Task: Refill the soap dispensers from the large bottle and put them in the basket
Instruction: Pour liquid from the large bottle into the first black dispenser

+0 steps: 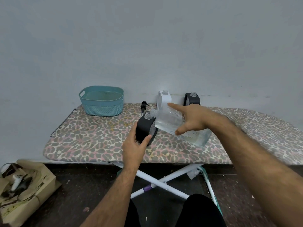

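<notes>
A black soap dispenser (145, 127) with an open neck stands on the leopard-print ironing board (91, 138). My left hand (134, 145) grips its lower side. My right hand (193, 119) holds the large clear bottle (170, 122) tilted on its side, its mouth right next to the dispenser's neck. A white dispenser (164, 99) and another black dispenser (192, 99), both with open necks, stand at the back by the wall. A black pump head (144, 106) lies behind the held dispenser. The teal basket (101, 101) sits empty at the back left.
The board stands against a pale wall on white crossed legs (164, 181). On the dark floor at lower left is a cardboard box (24, 189) holding a white controller and cables. My dark-clothed knees show at the bottom.
</notes>
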`<state>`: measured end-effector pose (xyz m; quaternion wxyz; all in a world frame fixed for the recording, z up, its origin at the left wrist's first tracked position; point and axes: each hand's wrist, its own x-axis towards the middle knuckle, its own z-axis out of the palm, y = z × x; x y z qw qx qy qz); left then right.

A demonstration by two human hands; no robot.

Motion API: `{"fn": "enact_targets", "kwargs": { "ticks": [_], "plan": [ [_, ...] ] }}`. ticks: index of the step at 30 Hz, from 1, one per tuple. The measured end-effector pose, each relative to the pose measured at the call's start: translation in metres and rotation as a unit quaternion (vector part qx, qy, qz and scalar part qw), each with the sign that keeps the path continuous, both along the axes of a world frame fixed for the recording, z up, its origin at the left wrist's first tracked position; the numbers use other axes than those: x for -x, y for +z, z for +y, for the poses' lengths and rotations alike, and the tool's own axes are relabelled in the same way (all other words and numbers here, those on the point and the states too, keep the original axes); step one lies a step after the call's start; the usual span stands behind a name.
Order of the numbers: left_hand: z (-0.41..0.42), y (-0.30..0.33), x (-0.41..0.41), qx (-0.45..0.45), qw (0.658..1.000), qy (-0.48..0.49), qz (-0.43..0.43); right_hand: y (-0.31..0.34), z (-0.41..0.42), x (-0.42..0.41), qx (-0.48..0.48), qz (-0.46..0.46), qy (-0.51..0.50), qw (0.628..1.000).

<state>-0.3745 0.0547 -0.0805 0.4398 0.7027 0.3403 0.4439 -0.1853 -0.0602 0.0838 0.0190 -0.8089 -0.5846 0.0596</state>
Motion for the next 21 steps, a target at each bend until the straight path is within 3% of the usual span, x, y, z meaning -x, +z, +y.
{"fn": "enact_targets", "kwargs": {
  "ticks": [21],
  "plan": [
    [0.000, -0.001, 0.000, -0.006, 1.000, -0.003, -0.004, 0.020, 0.005, 0.005, 0.042, 0.002, -0.006, 0.999]
  ]
}}
